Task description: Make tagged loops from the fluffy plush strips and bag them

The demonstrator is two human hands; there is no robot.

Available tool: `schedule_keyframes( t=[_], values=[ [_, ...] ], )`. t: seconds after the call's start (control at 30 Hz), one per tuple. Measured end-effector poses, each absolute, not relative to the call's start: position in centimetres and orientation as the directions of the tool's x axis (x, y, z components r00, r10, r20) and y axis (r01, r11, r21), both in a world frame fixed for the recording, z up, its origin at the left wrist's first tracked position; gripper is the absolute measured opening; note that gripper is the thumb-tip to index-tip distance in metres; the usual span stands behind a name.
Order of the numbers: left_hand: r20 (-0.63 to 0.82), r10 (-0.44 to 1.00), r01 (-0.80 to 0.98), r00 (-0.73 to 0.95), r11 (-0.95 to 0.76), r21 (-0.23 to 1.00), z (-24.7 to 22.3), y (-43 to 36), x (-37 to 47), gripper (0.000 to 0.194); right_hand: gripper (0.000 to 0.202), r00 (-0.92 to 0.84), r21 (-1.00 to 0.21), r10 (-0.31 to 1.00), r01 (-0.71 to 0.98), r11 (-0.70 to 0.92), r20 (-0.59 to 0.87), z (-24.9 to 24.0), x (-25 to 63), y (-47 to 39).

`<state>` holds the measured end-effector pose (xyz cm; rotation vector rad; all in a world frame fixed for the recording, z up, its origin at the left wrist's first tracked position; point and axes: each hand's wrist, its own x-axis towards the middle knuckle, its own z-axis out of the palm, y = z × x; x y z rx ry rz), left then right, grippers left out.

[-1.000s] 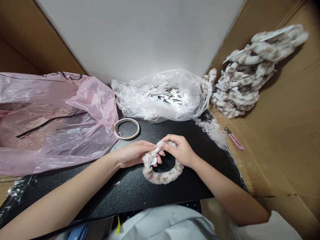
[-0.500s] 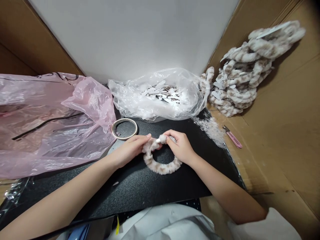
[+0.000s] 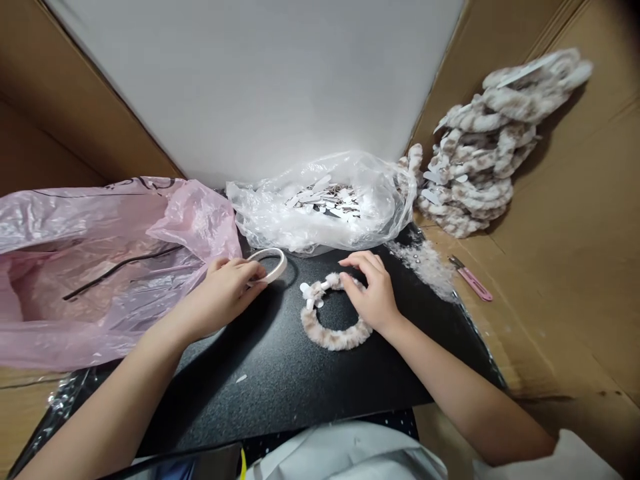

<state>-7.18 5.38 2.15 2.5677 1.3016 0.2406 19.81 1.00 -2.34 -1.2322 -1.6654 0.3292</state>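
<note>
"What has the left hand got?"

"The left hand (image 3: 230, 287) is closed on a narrow white ring-shaped roll of tape (image 3: 276, 269), which tilts up past the fingertips."

"And the right hand (image 3: 370, 290)?"

"Its thumb stands apart from its fingertips, with a gap between them. The hand covers the right side of a fluffy cream-and-brown fabric ring (image 3: 333, 339) — whether it touches, I cannot tell."

"So where is that ring exactly?"

"Between the two hands, nearer the right one, lying on the black speckled table (image 3: 280, 407). Small white tabs (image 3: 306, 291) stick out on its side towards the left hand."

"What's around them?"

"Left of the left hand, a translucent pink plastic bag (image 3: 210, 217) lies spread. Beyond both hands sits a clear plastic bag (image 3: 260, 217) with flat white pieces (image 3: 327, 197) in it. Off to the right of the right hand are a pink-handled cutter (image 3: 475, 283) and — farther away — a heap of fluffy cream-and-brown rings (image 3: 485, 160)."
</note>
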Motion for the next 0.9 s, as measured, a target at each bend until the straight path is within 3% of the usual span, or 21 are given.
schedule_keyframes(
  t=[0.2,0.33,0.47,0.67,0.8,0.9],
  values=[
    [0.144,0.765,0.499,0.628,-0.537,0.68,2.5,2.4,-4.0,0.018,0.023,-0.108,-0.713,0.804,0.405,0.573,0.585,-1.3,18.4,-0.3],
    [0.137,0.735,0.395,0.664,-0.5,0.771,1.1,1.2,-3.1,0.009,0.029,-0.107,-0.731,0.805,0.363,0.578,0.584,-1.0,17.9,-0.8],
    [0.19,0.712,0.419,0.676,-0.583,0.696,0.4,0.9,-2.6,0.009,0.023,-0.043,-0.724,0.793,0.38,0.576,0.608,-0.9,17.5,-1.2],
    [0.273,0.656,0.509,0.703,-0.733,0.45,0.0,1.0,-2.3,0.013,0.012,0.013,-0.763,0.818,0.368,0.531,0.576,-0.9,16.9,-1.4],
    [0.305,0.592,0.493,0.746,-0.799,0.344,-0.2,1.3,-2.4,0.014,0.013,-0.048,-0.831,0.876,0.295,0.471,0.479,-1.1,17.2,-1.2],
    [0.323,0.563,0.486,0.761,-0.824,0.29,-0.2,1.6,-2.5,0.014,0.014,-0.139,-0.827,0.895,0.343,0.445,0.424,-1.0,17.7,-0.8]
  ],
)
